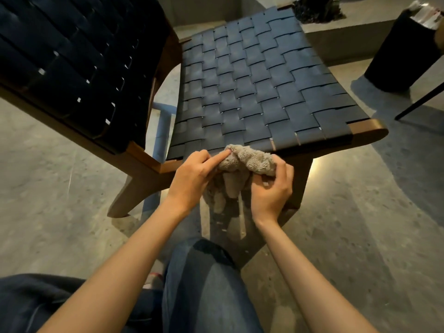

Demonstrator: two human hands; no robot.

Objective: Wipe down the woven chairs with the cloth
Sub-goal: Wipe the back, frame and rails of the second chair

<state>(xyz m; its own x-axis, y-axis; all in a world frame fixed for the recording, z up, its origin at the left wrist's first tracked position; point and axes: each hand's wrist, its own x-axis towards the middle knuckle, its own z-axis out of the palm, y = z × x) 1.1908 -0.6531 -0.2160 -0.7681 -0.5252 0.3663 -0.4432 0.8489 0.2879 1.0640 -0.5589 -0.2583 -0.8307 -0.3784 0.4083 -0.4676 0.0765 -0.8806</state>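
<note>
Concrete floor (360,224) throughout. Woven chair seat (252,87) of dark straps in a wooden frame, centre. A second dark woven panel (67,56) at 10 o'clock; whether it belongs to the same chair cannot be told. Black cylindrical bin (403,56) at 2 o'clock holds pale, shiny contents (425,13), too blurred to identify. Denim-clad knee (204,284) at 6 o'clock. Left hand (192,176) and right hand (271,188) both grasp the bunched grey cloth (242,162), held at the seat's near edge.
</note>
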